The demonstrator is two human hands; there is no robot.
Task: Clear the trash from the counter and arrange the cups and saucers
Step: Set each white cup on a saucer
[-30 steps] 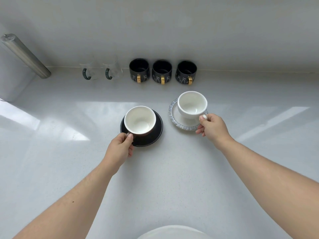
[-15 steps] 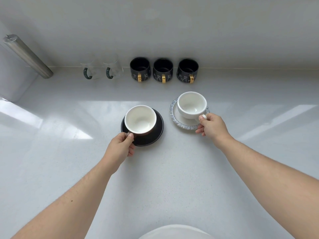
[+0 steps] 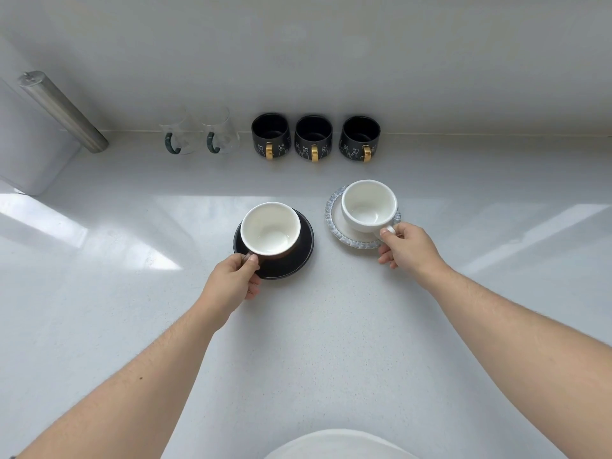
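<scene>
A brown cup with a white inside [image 3: 270, 228] sits on a black saucer [image 3: 298, 256] at the middle of the white counter [image 3: 314, 342]. My left hand [image 3: 231, 279] pinches its handle at the near side. To the right, a white cup [image 3: 368, 205] rests on a white saucer with a blue-grey rim [image 3: 334, 220]. My right hand [image 3: 409, 248] grips that cup's handle from the near right. No trash is visible on the counter.
Along the back wall stand three black mugs with gold handles [image 3: 313, 139] and, left of them, two clear glass cups with green handles [image 3: 198, 135]. A white appliance with a metal cylinder [image 3: 61, 111] occupies the far left corner.
Both hands stay on the cup handles. The cups and saucers sit slightly further from the back mugs in view; any real motion is very small.
</scene>
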